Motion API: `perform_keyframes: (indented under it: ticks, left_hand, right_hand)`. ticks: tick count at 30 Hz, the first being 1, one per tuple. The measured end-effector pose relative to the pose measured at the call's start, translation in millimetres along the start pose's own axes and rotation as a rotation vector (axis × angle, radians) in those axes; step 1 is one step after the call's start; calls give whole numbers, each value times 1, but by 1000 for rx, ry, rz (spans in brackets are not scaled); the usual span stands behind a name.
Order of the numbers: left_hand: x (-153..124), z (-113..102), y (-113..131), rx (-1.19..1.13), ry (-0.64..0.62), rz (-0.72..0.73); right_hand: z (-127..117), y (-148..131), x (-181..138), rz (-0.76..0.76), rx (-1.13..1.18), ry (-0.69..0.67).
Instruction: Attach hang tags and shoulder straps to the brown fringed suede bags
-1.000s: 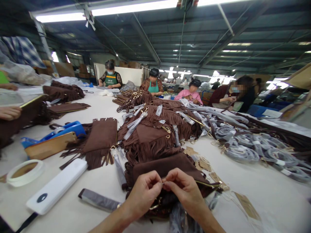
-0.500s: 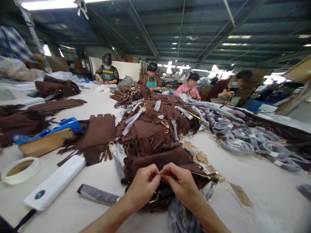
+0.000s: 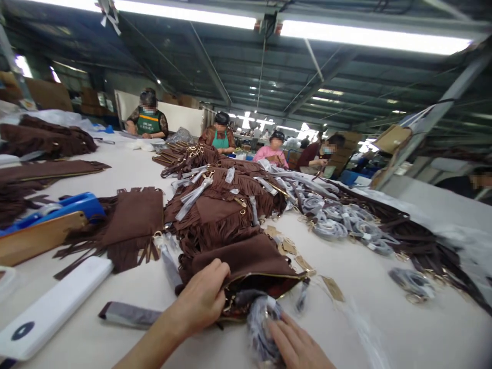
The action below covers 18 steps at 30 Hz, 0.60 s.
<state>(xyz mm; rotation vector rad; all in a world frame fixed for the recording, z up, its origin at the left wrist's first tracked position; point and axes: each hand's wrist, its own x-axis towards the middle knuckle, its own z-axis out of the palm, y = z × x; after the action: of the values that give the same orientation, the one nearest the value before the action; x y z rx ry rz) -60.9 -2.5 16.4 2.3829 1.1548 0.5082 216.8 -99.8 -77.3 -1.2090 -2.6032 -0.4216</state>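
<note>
**Workshop counter, brown bag under my hands**

Long and white, the counter (image 3: 384, 302) runs down a workshop under strip lights, with people (image 3: 148, 124) seated at its far end. From the head view, my left hand (image 3: 203, 300) curls its fingers over the open top edge of a brown suede bag (image 3: 249, 259), which lies on the counter right in front of me. My right hand (image 3: 295, 344) lies with fingers stretched against a wrapped strap bundle (image 3: 260, 323) at the bag's mouth, not closed round it. Behind the bag rises a heap of fringed bags (image 3: 223, 210). Paper tags (image 3: 303, 263) lie to its right, and a white power bank (image 3: 49, 307) and a blue tape dispenser (image 3: 65, 204) to the left.
</note>
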Motion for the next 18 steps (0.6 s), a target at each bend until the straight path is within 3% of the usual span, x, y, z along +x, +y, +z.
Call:
perform_keyframes:
  ticks: [3, 6, 8, 11, 14, 16, 18]
  left_hand:
    - [4, 6, 6, 48, 93, 54]
    - [8, 11, 4, 58, 140, 90]
    - [9, 10, 0, 43, 173, 109]
    - [10, 6, -4, 26, 235, 145]
    - [10, 5, -1, 30, 315, 218]
    - [10, 9, 3, 24, 351, 296]
    - [11, 15, 6, 19, 316, 366]
  right_hand:
    - [-26, -10, 30, 54, 95, -10]
    - [-60, -14, 56, 73, 135, -162]
    - [-80, -13, 63, 126, 166, -267]
    - [-103, -8, 65, 193, 215, -316]
    - [-110, -1, 73, 160, 179, -330]
    - [-102, 5, 86, 134, 118, -366]
    - [-86, 13, 102, 214, 109, -401]
